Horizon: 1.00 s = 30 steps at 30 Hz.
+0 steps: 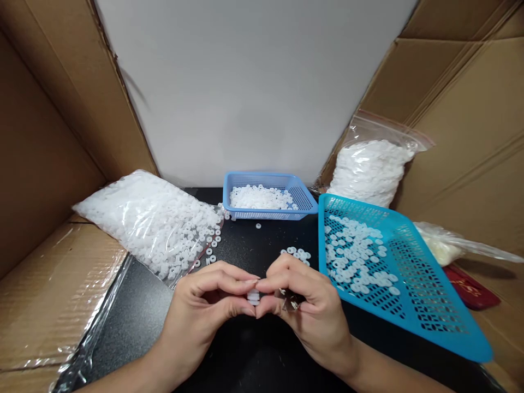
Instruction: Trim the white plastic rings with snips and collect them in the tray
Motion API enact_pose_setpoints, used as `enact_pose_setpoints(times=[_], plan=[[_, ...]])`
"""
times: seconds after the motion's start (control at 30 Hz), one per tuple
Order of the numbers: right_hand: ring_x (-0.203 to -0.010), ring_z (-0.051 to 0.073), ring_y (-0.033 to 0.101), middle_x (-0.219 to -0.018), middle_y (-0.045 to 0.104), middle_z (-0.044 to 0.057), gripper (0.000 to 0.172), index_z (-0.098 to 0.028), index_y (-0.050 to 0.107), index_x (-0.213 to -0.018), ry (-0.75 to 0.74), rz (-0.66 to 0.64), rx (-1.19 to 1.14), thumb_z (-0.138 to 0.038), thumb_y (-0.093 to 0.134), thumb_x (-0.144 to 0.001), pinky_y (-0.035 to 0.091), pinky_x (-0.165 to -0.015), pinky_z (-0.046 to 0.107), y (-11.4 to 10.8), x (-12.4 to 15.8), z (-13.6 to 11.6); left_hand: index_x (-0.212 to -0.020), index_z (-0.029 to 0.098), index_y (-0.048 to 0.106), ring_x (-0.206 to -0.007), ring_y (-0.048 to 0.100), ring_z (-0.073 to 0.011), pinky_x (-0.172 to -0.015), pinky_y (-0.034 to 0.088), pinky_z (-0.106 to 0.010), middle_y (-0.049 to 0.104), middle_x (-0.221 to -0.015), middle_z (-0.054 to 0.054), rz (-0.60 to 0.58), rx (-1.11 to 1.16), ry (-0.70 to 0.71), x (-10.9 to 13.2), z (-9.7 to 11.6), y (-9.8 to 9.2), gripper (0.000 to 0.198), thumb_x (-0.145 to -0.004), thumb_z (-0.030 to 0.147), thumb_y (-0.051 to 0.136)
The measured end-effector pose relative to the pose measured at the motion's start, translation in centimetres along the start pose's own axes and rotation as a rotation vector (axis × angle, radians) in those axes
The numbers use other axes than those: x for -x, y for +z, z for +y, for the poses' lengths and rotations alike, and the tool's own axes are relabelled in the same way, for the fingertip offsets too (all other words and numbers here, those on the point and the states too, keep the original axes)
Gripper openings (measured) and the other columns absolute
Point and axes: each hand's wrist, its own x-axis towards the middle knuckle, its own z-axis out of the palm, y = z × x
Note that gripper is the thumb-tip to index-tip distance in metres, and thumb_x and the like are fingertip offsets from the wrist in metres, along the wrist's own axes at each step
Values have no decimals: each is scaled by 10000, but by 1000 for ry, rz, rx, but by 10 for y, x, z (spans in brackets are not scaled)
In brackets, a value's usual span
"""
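Together, left fingers (237,284), right fingers (272,284), slightly parted, gripping stacked white pieces (253,297)

A: How do the person's hands look?

B: Bare: an uncovered left hand (200,303) and an uncovered right hand (317,314), both smooth in outline, with slim, rounded fingers (227,281).

A: And farther up?

B: A bare left forearm (141,371) and a bare right forearm (380,365), each uncovered to where the view cuts it off. Finer markings are too small to make out.

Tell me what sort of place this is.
Likely a makeshift bench for handling small parts: white rings lie in a blue basket and a teal tray, and cardboard panels flank the black tabletop.
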Motion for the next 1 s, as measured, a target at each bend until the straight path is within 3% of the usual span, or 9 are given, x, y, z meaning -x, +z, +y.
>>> enact_pose_setpoints(times=[0.1,0.2,0.3,0.4,0.57,0.8,1.0], plan=[[-586,114,595,-700,633,5,345,-184,784,-886,16,14,41,-515,695,-921,488,-502,206,-2,-1,-1,-797,268,870,-874,766,-158,-792,600,-186,832,-939,-39,12,44,-26,-1,0,0,176,-734,103,875],[-654,132,605,-771,623,17,443,-184,770,-1154,44,20,78,-548,575,-995,528,-557,228,-5,-1,-1,-784,254,864,-845,776,-144,-776,607,-167,840,-943,-37,43,184,-90,-3,2,2,117,-717,171,911],[-759,141,632,-874,623,36,394,-213,627,-1421,14,-9,141,-350,446,-1098,567,-659,249,-7,0,0,-765,241,856,-723,774,-115,-720,606,-137,848,-830,-24,99,308,-197,-6,5,4,139,-668,235,956],[-760,137,624,-900,603,33,436,-259,517,-1518,-96,-49,215,-230,484,-1084,559,-641,242,-8,3,3,-810,239,862,-696,773,-105,-725,603,-123,850,-786,-21,156,370,-268,-7,7,4,228,-620,257,985],[-753,147,655,-911,651,60,542,-235,412,-1582,-237,-101,390,-132,513,-1059,550,-608,254,-9,8,6,-833,230,868,-727,783,-106,-743,594,-106,859,-814,-39,175,421,-298,-7,8,3,260,-606,259,992],[-689,116,662,-821,690,45,382,-146,604,-1422,-307,-93,573,-107,531,-1050,506,-564,214,-12,5,0,-767,211,863,-721,780,-110,-736,594,-109,853,-783,-39,220,396,-286,-8,9,7,249,-567,253,1006],[-666,121,668,-774,691,24,432,-166,581,-1460,-328,-107,581,-88,524,-1039,522,-565,214,-11,2,-4,-707,202,850,-645,745,-97,-660,591,-115,823,-689,-12,245,385,-285,-5,12,8,266,-508,232,1023]])
